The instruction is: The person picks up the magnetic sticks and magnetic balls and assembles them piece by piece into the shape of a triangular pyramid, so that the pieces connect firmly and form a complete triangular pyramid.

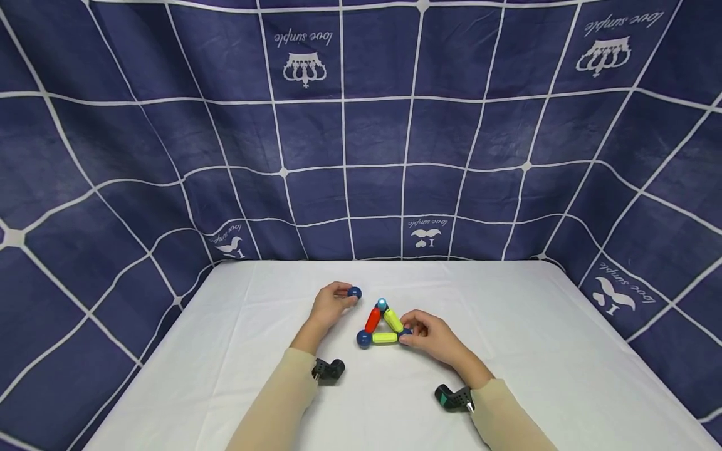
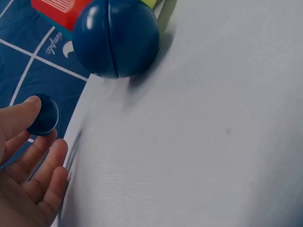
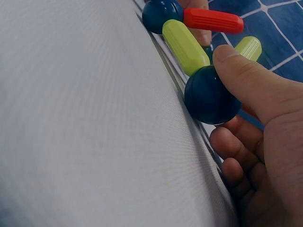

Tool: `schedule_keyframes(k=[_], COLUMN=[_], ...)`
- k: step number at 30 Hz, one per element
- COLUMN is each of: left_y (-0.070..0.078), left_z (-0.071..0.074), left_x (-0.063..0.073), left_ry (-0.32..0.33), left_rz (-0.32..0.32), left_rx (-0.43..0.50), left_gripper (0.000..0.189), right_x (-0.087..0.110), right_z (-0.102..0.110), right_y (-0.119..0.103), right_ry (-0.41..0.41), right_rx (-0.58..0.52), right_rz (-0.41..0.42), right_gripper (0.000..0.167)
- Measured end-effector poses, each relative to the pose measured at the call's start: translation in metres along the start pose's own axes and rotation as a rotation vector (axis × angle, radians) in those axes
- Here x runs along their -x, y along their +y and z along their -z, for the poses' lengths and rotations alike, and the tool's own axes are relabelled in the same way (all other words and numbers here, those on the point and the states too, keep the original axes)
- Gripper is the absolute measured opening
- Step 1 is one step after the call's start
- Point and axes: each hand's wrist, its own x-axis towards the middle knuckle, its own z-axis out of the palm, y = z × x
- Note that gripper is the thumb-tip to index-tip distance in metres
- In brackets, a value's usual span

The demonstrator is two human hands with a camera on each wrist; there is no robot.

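Note:
Between thumb and fingers, my left hand (image 1: 328,308) pinches a loose dark blue ball (image 1: 354,292), also visible in the left wrist view. Beside it lies a triangle of magnetic rods and balls: a red rod (image 1: 372,320), a yellow-green rod (image 1: 393,321) on the far right side and another yellow-green rod (image 1: 385,337) along the near side. A blue ball (image 1: 363,339) forms the near left corner. At the far corner a light blue piece (image 1: 381,303) shows over a dark ball. My right hand (image 1: 431,335) grips the right corner's blue ball (image 3: 210,97), partly covering it.
A white cloth (image 1: 225,376) covers the table. Blue grid-patterned curtains (image 1: 372,138) hang behind it and at both sides. Black wrist cameras, one on the left wrist (image 1: 329,369) and one on the right wrist (image 1: 454,398), sit close over the cloth.

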Motion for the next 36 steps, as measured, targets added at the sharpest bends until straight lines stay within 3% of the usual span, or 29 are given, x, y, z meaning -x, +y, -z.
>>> schedule_keyframes(k=[5, 15, 20, 26, 36], left_y=[0.006, 0.029, 0.039, 0.041, 0.040], left_z=[0.002, 0.001, -0.002, -0.008, -0.013], left_x=[0.006, 0.026, 0.035, 0.040, 0.046], left_ry=[-0.034, -0.116, -0.153, -0.193, -0.190], left_rz=[0.002, -0.068, -0.093, -0.091, -0.126], left_rx=[0.074, 0.219, 0.218, 0.216, 0.201], left_gripper=[0.036, 0.038, 0.037, 0.035, 0.034], right_x=[0.000, -0.001, -0.001, 0.000, 0.000], right_z=[0.000, 0.001, 0.001, 0.001, 0.002], right_y=[0.000, 0.001, 0.002, 0.002, 0.003], right_ry=[-0.001, -0.004, -0.006, -0.008, -0.003], right_rx=[-0.003, 0.006, 0.000, -0.002, 0.005], right_rz=[-0.002, -0.006, 0.010, 0.030, 0.070], right_gripper=[0.033, 0.033, 0.032, 0.032, 0.031])
